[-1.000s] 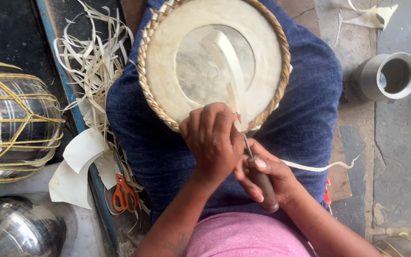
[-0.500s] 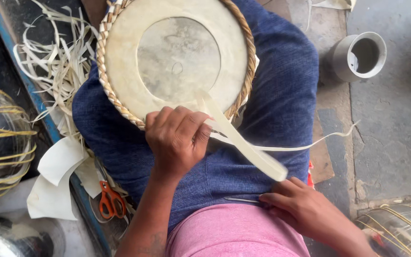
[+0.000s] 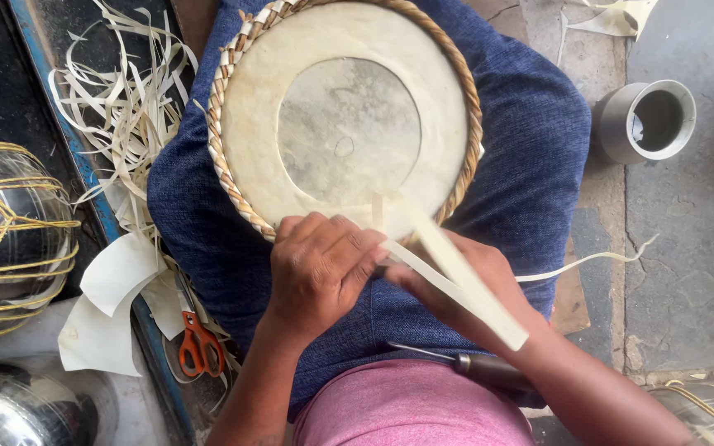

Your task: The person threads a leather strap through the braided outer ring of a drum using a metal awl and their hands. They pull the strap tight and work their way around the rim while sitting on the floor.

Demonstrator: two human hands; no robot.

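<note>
I see the drum head (image 3: 345, 124) resting on the lap. My left hand (image 3: 320, 268) and right hand (image 3: 456, 281) both pinch the pale strip (image 3: 456, 272) at its near rim.

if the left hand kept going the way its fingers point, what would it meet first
The left hand points up and to the right, its fingertips already at the pale strip that the right hand also holds. Past that it would likely meet the braided rim of the round drumhead, though depth is hard to judge.
</note>
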